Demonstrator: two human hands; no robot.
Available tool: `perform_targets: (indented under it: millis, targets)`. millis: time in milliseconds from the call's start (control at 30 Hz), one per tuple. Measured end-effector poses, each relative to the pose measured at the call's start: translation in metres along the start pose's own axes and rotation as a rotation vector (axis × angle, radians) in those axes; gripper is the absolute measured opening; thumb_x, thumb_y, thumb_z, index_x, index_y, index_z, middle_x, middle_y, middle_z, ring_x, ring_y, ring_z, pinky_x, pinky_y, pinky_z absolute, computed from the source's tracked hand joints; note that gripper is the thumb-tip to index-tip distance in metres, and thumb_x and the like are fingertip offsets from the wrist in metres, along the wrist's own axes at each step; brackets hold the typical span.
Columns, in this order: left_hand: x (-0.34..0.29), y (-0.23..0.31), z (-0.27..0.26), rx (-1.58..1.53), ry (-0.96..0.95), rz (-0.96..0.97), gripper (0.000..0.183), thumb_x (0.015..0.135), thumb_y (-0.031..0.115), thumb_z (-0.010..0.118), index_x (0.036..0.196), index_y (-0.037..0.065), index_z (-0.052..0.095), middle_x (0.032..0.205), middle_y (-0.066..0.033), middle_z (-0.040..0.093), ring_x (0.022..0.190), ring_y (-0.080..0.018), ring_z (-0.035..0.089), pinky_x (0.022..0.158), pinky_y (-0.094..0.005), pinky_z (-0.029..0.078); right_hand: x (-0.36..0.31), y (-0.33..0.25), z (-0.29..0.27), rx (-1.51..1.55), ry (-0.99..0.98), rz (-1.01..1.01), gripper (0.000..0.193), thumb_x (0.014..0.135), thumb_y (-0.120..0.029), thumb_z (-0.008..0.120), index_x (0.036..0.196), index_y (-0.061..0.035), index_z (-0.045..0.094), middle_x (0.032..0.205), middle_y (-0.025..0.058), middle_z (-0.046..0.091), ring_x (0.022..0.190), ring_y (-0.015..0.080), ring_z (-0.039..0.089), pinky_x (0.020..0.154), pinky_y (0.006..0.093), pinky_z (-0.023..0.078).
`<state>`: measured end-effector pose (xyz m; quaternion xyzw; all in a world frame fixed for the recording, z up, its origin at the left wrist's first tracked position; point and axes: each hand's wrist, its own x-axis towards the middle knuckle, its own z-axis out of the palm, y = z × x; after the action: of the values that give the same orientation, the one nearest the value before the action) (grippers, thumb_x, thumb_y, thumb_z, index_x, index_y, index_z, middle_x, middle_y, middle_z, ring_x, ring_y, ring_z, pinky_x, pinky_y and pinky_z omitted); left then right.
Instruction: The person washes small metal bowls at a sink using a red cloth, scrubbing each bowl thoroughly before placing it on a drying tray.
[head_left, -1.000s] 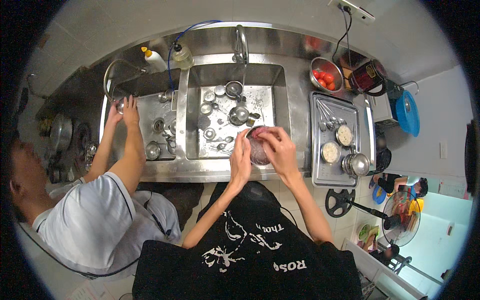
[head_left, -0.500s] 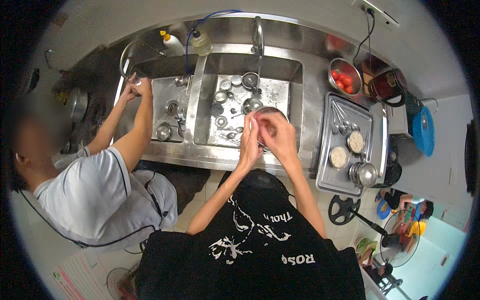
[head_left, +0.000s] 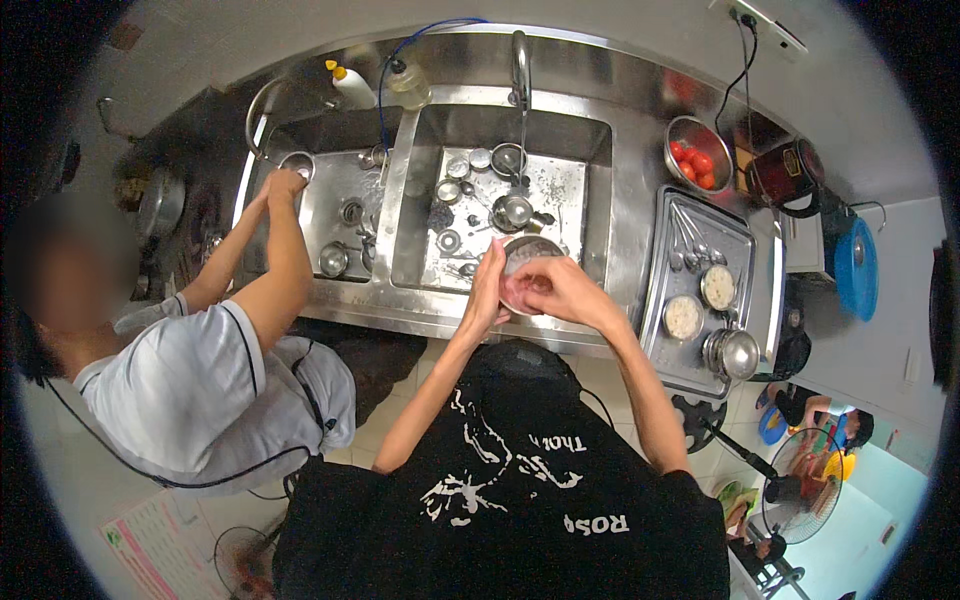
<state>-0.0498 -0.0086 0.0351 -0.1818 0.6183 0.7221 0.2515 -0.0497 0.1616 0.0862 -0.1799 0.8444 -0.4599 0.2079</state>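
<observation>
Over the near edge of the right sink basin (head_left: 599, 190), I have a metal bowl (head_left: 530, 246) tilted so that its inside shows. My left hand (head_left: 484, 292) is closed round the bowl's left side. My right hand (head_left: 562, 288) reaches inside it with curled fingers, and what they pinch, if anything, is hidden. Just beyond the bowl, a small round metal bowl (head_left: 514, 211) lies under the faucet (head_left: 520, 72), from which a thin stream of water runs. Several small metal cups (head_left: 448, 190) and spoons lie about the basin floor.
At my left, a co-worker's hands (head_left: 287, 185) hold a metal bowl over the left basin. A tray (head_left: 648, 375) with spoons, white-filled bowls and stacked metal bowls lies on the right. Behind it are a bowl of tomatoes (head_left: 697, 165) and a dark red kettle (head_left: 788, 172). Bottles (head_left: 409, 86) line the back.
The bowl in my hands shows more of its inside now. My right hand has opened away from my left and dipped into it. A metal bowl now shows in the co-worker's hands.
</observation>
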Motion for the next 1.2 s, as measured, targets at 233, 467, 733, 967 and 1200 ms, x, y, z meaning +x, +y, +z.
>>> perform_targets:
  millis: [233, 467, 733, 967, 1200]
  targets:
    - [0.001, -0.013, -0.020, 0.122, -0.111, 0.211, 0.052, 0.107, 0.047, 0.039, 0.141, 0.009, 0.042, 0.102, -0.0117, 0.062, 0.056, -0.0157, 0.061, 0.035, -0.0254, 0.042, -0.023, -0.019, 0.012, -0.136, 0.595, -0.045, 0.024, 0.085, -0.005, 0.065, 0.108, -0.0048, 0.071, 0.093, 0.0162, 0.067, 0.086, 0.0334, 0.070, 0.077, 0.0393, 0.056]
    - [0.001, -0.019, -0.039, 0.058, 0.032, 0.348, 0.050, 0.099, 0.008, 0.054, 0.143, 0.011, 0.030, 0.109, -0.0196, 0.061, 0.061, -0.0261, 0.068, 0.036, -0.0318, 0.055, -0.021, -0.001, 0.036, 0.607, 0.782, 0.040, 0.025, 0.093, 0.002, 0.059, 0.117, 0.0005, 0.066, 0.110, 0.0114, 0.065, 0.097, 0.0208, 0.068, 0.083, 0.0290, 0.055]
    - [0.041, -0.071, -0.038, -0.731, -0.453, -0.230, 0.035, 0.104, 0.016, 0.047, 0.138, 0.012, 0.038, 0.090, -0.0005, 0.059, 0.050, -0.0080, 0.049, 0.035, -0.0180, 0.033, 0.044, -0.002, 0.057, 0.352, 0.750, -0.035, 0.025, 0.095, -0.005, 0.048, 0.112, -0.0051, 0.067, 0.111, 0.0140, 0.054, 0.104, 0.0280, 0.055, 0.096, 0.0374, 0.043]
    - [0.022, -0.039, -0.019, -0.538, -0.213, -0.168, 0.032, 0.105, 0.015, 0.045, 0.138, 0.016, 0.046, 0.088, -0.0018, 0.060, 0.051, -0.0054, 0.051, 0.036, -0.0182, 0.034, 0.040, -0.022, 0.071, 0.006, 0.893, -0.206, 0.027, 0.088, 0.003, 0.052, 0.110, -0.0022, 0.067, 0.120, 0.0180, 0.059, 0.114, 0.0343, 0.057, 0.098, 0.0412, 0.044]
    - [0.029, -0.029, -0.002, -0.555, 0.151, -0.024, 0.048, 0.097, 0.001, 0.040, 0.142, 0.016, 0.034, 0.105, -0.0078, 0.060, 0.073, -0.0122, 0.059, 0.047, -0.0233, 0.043, 0.050, 0.007, 0.073, 0.335, 0.922, 0.099, 0.028, 0.104, -0.012, 0.043, 0.119, -0.0021, 0.064, 0.118, 0.0145, 0.062, 0.113, 0.0285, 0.060, 0.099, 0.0364, 0.045]
